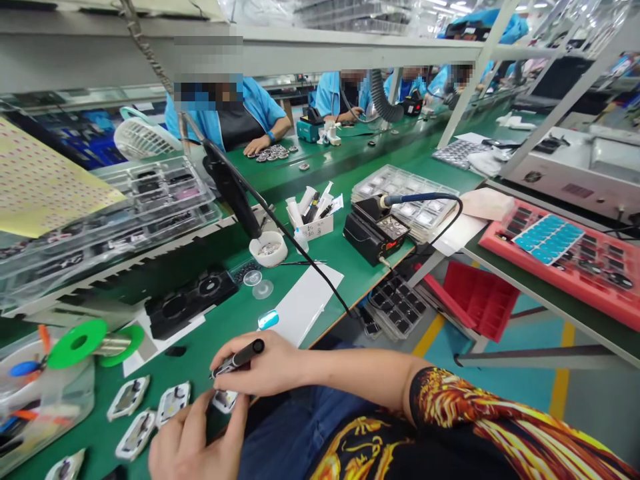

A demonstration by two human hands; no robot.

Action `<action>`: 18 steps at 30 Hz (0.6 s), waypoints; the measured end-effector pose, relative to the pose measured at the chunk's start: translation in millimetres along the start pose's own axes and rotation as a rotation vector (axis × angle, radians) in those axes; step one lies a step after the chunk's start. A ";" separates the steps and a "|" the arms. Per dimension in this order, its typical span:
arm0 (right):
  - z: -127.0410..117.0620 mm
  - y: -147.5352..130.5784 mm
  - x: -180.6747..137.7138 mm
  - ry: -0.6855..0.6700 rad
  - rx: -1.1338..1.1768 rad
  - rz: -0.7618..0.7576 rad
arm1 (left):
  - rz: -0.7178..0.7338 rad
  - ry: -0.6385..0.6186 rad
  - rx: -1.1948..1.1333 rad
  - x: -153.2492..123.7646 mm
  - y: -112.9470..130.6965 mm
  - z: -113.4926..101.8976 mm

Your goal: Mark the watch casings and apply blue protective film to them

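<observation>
Head view: at the near edge of the green tabletop (235,317) the left hand (193,443) has its grip closed on a small white part (225,401), just under the right hand (265,373), whose grip is clamped on a black pen (238,358). More white parts (173,402) lie just left, with a green solder spool (77,343) and a black fixture (193,300) behind them. Farther off stand a white cup (269,248), a soldering station (374,232) and clear trays (410,200), with co-workers in blue (235,113) seated across.
</observation>
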State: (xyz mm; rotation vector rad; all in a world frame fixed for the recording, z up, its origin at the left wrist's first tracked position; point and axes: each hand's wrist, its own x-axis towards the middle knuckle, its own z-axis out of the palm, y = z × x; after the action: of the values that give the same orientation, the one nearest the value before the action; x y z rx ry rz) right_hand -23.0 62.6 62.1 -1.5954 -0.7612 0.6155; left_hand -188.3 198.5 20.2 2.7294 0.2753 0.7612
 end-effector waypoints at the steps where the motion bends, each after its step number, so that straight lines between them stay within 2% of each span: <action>1: -0.1 -0.2 -0.2 0.000 -0.006 -0.007 | 0.000 0.029 0.066 3.1 5.0 -1.3; 3: -0.7 -0.9 -0.7 0.000 -0.021 -0.014 | 0.006 0.057 0.149 8.2 12.9 -3.9; 18: -4.5 -7.9 -3.6 -0.005 -0.025 -0.046 | -0.014 0.010 0.098 13.2 19.5 -14.9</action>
State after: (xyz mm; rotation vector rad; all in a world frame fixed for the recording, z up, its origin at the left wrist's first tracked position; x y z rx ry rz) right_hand -23.0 57.7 70.6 -1.5952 -0.8097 0.5791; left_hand -183.1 187.0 45.0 2.8123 0.3416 0.7776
